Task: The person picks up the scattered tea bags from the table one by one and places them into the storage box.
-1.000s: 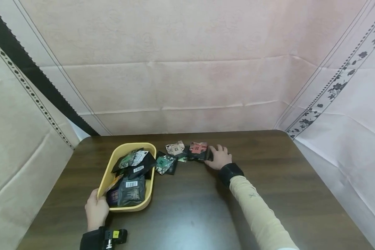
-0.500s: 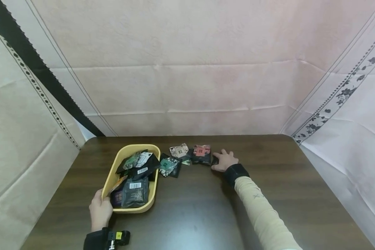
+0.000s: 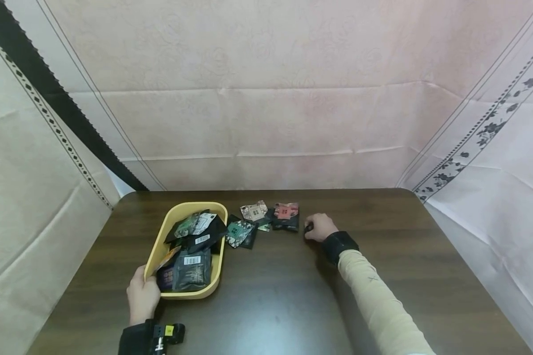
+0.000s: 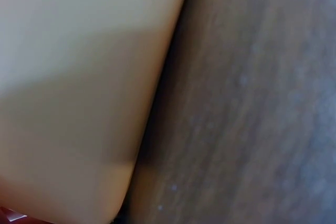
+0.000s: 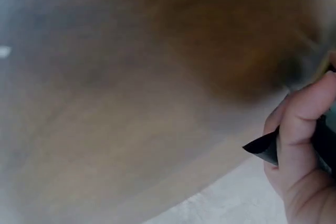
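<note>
My left hand (image 3: 143, 297) grips the near left corner of a yellow plastic basket (image 3: 150, 262), whose outer wall fills much of the left wrist view. Inside lie several small dark packets, among them one with a barcode label (image 3: 193, 276). At the back of the table my right hand (image 3: 321, 228) holds a black packet (image 5: 264, 148), its fingers curled round it. One pointed corner of that packet sticks out past the fingers in the right wrist view; most of it is hidden. Just left of this hand lies a packet with a red label (image 3: 286, 217).
Between the basket and the red-labelled packet lie several more packets, one with a green pattern (image 3: 239, 232) against the basket's right side and one with a pale label (image 3: 254, 212). Light cloth (image 3: 266, 123) hangs behind the brown wooden table (image 3: 266, 305).
My right hand's spread fingers have curled round the black packet, and the hand has drawn slightly right, away from the red-labelled packet. My left hand stays on the basket.
</note>
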`<state>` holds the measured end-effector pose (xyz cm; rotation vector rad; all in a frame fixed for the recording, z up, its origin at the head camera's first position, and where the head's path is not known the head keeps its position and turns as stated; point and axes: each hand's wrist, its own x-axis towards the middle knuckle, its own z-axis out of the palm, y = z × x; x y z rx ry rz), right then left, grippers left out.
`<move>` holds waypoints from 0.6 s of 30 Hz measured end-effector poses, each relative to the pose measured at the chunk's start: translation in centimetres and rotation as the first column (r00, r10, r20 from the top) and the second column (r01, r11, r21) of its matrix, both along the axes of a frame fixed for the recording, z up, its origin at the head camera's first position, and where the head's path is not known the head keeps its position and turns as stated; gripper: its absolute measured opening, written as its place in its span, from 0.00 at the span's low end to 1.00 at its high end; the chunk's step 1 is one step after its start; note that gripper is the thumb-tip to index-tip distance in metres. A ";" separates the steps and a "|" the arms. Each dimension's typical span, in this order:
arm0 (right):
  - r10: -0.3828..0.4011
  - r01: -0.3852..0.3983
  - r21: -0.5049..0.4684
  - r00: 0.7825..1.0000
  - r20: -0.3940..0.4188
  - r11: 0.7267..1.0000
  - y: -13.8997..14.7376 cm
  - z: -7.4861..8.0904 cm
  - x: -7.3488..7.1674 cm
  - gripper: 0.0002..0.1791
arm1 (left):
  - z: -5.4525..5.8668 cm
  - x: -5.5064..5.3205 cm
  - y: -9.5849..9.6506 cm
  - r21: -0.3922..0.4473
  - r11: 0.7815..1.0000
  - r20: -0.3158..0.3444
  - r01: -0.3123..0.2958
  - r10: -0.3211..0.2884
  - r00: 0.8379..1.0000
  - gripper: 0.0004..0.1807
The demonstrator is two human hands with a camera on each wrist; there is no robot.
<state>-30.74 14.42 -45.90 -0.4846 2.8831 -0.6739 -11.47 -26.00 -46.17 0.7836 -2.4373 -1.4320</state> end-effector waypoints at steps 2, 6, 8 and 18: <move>0.009 -0.010 -0.032 1.000 -0.027 0.999 -0.4 0.9 0.0 0.07 | 0.0 0.0 0.1 0.002 1.000 -0.001 0.002 -0.002 1.000 0.20; 0.095 -0.101 -0.060 0.992 -0.085 0.993 -2.7 2.8 -0.2 0.14 | 0.0 0.0 0.0 -0.008 1.000 -0.012 -0.011 0.011 1.000 0.20; 0.169 -0.176 -0.044 0.978 -0.126 0.983 -4.4 3.7 -0.2 0.16 | 0.0 0.0 -0.1 -0.016 1.000 -0.018 -0.016 0.016 1.000 0.20; 0.353 -0.365 0.007 0.897 -0.264 0.931 -15.1 7.8 2.3 0.13 | -0.2 -0.1 0.1 -0.040 0.999 -0.035 -0.011 0.009 0.999 0.20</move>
